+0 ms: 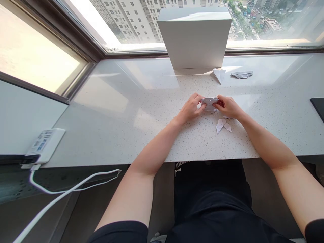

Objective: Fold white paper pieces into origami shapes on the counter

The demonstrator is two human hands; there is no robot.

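Between my two hands is a small folded white paper (pixel 209 103), gripped at both ends just above the counter. My left hand (pixel 191 107) pinches its left end between thumb and fingers. On the right end, my right hand (pixel 228 106) is closed with the thumb in front. A folded paper piece with pointed arms (pixel 223 125) lies on the counter just below my right hand. Small paper tips show under the held paper, partly hidden by it and my right hand. Farther back lie a folded paper plane shape (pixel 219 75) and a folded paper boat shape (pixel 241 75).
The speckled white counter (pixel 106 135) runs along a window. A large white box (pixel 198 44) stands against the glass at the back. At the left edge sits a white device (pixel 45 146) with a white cable (pixel 73 189). A dark flat object (pixel 319 107) lies far right.
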